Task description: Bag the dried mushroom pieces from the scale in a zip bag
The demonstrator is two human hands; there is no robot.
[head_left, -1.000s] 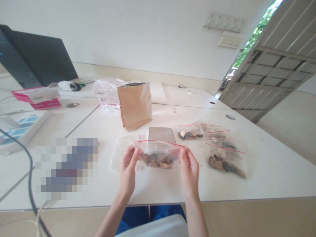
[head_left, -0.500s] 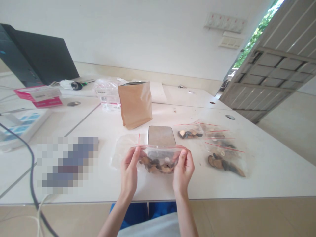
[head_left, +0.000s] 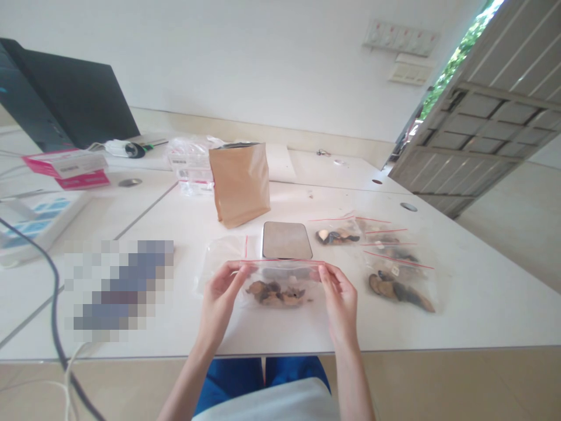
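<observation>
A clear zip-lock bag (head_left: 280,273) with a red seal line is stretched between my two hands, holding brown, dried, curled pieces (head_left: 278,294) at its bottom. My left hand (head_left: 222,289) pinches the bag's top left corner, and my right hand (head_left: 339,297) pinches the top right one. Just beyond the bag lies a small scale (head_left: 287,238) with a bare metal plate. Partly behind my left hand, flat clear zip-lock bags (head_left: 219,257) rest on the table. Whether the held bag's seal is fully closed I cannot tell.
Several filled zip-lock bags (head_left: 401,289) lie to the right on the white table (head_left: 473,304). A brown paper bag (head_left: 241,184) stands behind the scale. To the left are a blurred-out object (head_left: 125,286), a dark cable (head_left: 55,292), pink boxes (head_left: 65,166) and a computer tower (head_left: 79,99).
My hands have moved apart along the bag's top edge, the left one leftward and the right one rightward. The red seal line is now pulled straighter, and the bag looks flatter.
</observation>
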